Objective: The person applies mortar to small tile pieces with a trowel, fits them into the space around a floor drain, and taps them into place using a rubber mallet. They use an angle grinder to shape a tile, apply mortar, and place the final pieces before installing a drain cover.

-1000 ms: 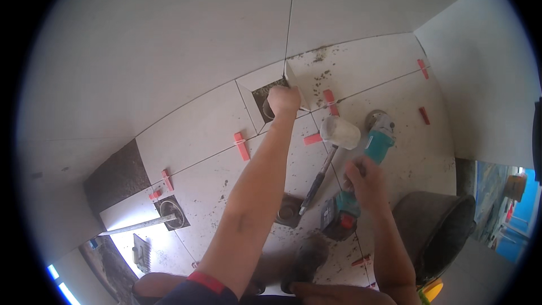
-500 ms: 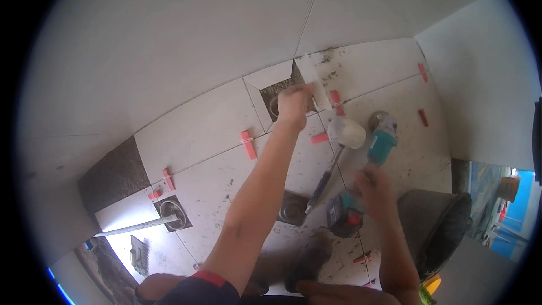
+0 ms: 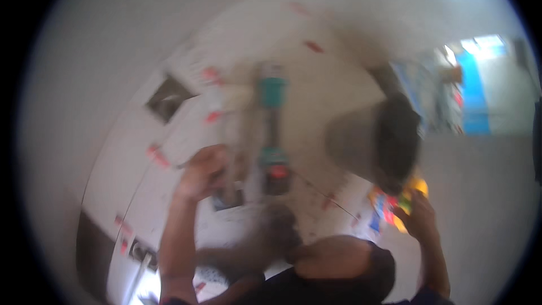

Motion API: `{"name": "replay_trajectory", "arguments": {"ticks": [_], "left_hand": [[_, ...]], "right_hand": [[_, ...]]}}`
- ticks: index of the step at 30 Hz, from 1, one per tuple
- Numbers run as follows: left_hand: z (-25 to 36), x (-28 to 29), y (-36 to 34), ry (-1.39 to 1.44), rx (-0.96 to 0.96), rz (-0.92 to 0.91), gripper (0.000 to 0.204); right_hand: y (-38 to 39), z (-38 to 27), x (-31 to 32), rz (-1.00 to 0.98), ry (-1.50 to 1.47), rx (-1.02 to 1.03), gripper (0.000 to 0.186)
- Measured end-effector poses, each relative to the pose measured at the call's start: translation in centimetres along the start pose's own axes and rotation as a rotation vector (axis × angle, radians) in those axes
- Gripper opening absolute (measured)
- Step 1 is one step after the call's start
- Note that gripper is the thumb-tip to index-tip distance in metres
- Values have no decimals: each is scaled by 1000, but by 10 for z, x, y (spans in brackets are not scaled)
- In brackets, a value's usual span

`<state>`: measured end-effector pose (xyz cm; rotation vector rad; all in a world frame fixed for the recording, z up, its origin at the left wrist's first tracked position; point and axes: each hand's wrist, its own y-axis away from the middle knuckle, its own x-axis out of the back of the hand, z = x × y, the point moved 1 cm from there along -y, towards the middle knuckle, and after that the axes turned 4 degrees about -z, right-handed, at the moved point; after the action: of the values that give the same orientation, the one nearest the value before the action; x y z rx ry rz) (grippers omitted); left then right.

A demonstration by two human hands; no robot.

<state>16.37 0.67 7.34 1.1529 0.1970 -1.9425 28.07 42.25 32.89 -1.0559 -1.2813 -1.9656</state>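
Blur softens the whole head view. My left hand (image 3: 204, 172) is closed on a narrow pale tile strip (image 3: 230, 155), held upright above the floor near a square drain (image 3: 228, 196). Far to the right, my right hand (image 3: 419, 217) reaches down at a bright heap of yellow, red and blue things (image 3: 389, 206). Its thumb stands apart from the fingers, and I see nothing held in it. Between my hands lies a teal cordless angle grinder (image 3: 272, 93) with its battery end toward me. A mallet with a whitish head (image 3: 240, 97) lies left of it.
A dark bucket (image 3: 353, 138) lies tipped on its side, mouth facing right. Pale floor tiles (image 3: 316, 90) carry red levelling wedges (image 3: 158, 156). A square cut-out (image 3: 169, 99) opens near the wall. Another drain (image 3: 141, 250) with a pale pipe is at lower left.
My view has swung to the right. My left hand has left the cut-out with the tile strip. My right hand has moved from beside the grinder to the colourful heap.
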Motion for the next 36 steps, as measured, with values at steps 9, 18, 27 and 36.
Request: {"name": "replay_trajectory", "arguments": {"ticks": [9,18,27,36], "left_hand": [[25,-94,-27,-309,-24,-79,62],[57,-159,-33,-425,-54,-49,68],[25,-207,-76,-349,12,51,50],[2,-191,-114,-785,-149,-22,25]], "right_hand": [[-10,91,-43,-36,427,51,29],[-23,80,21,153,209,-53,27],[-16,117,-30,465,-24,-166,34],[5,97,-57,183,-947,75,28]]}}
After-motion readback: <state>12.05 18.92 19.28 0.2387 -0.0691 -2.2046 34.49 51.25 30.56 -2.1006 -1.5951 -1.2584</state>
